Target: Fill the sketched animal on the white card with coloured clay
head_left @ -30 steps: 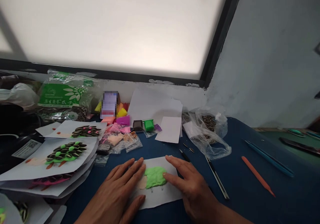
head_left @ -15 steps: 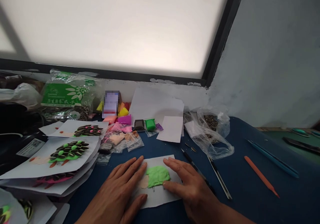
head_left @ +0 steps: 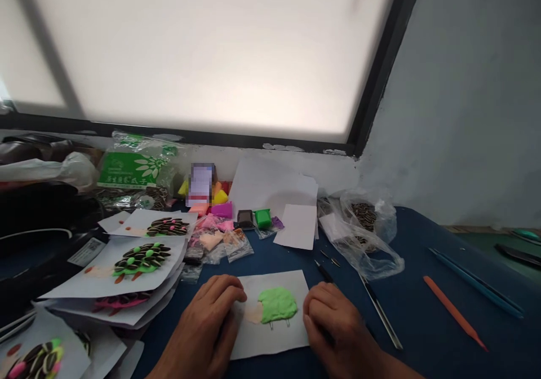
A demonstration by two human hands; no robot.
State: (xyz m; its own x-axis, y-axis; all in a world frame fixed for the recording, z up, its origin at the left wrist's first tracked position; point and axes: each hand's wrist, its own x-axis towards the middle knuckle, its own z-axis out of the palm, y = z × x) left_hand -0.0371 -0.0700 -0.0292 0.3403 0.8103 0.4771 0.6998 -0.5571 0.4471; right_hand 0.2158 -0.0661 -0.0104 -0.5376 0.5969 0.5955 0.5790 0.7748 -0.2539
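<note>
Flanking white paper (head_left: pixel 260 345) in the head view, hands apart: left hand (head_left: pixel 211 320) curls at its left edge, right hand (head_left: pixel 338 325) at its right; any grip is unclear. Mid-paper, green clay (head_left: pixel 278 304) and pale clay (head_left: pixel 254 313) are laid; pencilled legs (head_left: pixel 271 326) uncovered; nothing tops the clay, while the stacked sheet (head_left: pixel 93 286) bears seeds (head_left: pixel 149 261).

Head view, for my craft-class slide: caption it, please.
Left hand and right hand flank a white sheet bearing green clay.

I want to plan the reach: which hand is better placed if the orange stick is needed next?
Probably the right hand: it is nearer the orange stick; the left hand is across the paper.
</note>
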